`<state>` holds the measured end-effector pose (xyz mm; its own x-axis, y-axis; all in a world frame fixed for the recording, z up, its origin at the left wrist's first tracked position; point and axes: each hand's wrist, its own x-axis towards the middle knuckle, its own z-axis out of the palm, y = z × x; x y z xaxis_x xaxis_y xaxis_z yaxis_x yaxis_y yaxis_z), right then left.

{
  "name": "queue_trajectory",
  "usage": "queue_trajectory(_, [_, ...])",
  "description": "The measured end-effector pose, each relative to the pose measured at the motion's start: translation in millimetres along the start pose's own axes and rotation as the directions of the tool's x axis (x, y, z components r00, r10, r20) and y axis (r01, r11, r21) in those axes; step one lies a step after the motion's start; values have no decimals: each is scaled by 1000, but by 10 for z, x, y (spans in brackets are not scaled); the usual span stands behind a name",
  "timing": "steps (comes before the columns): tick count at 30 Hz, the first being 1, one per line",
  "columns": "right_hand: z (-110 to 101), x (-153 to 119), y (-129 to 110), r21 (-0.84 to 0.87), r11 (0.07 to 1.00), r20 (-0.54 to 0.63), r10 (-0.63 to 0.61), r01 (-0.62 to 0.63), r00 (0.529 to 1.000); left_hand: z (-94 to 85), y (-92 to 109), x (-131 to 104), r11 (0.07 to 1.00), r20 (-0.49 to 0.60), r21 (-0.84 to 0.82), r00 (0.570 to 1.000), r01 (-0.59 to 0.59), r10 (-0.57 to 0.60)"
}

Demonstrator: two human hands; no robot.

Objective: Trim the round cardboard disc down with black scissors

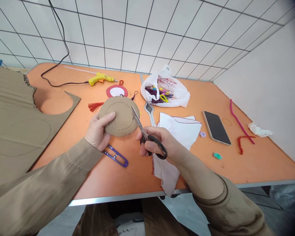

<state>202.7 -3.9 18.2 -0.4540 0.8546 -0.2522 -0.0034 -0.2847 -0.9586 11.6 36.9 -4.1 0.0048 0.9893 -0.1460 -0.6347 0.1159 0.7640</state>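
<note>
A round cardboard disc (119, 115) with a smaller circle marked inside its edge is pinched by my left hand (99, 130), thumb on top. Black-handled scissors (155, 144) are in my right hand (159, 139), fingers through the loops. The scissor blades lie over the disc's right part, pointing up and left; whether they touch it I cannot tell. Beneath my left hand a purple thread snipper (116, 156) rests on the table. Just behind the disc lie a red ring with a white centre (116, 91) and a red tassel (95, 107).
A cut cardboard sheet (19, 131) covers the left side. Further back are a corded yellow glue gun (100, 79) and a white plastic bag (174, 93) of colourful bits. White cloth (177, 129), a phone (216, 127) and pipe cleaners (241, 119) occupy the right side of the orange table (135, 182).
</note>
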Motion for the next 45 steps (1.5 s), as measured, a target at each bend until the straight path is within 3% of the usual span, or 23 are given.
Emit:
queue_trajectory(25, [-5, -9, -23, -33, 999, -56, 30, -32, 998, -11, 25, 25, 999, -11, 33, 1000, -21, 22])
queue_trajectory(34, [-26, -17, -2, -20, 1000, 10, 4, -4, 1000, -8, 42, 25, 998, -3, 60, 1000, -21, 21])
queue_trajectory(45, [-67, -25, -2, -35, 999, -19, 41, -41, 999, -29, 36, 33, 997, 8, 75, 1000, -31, 30])
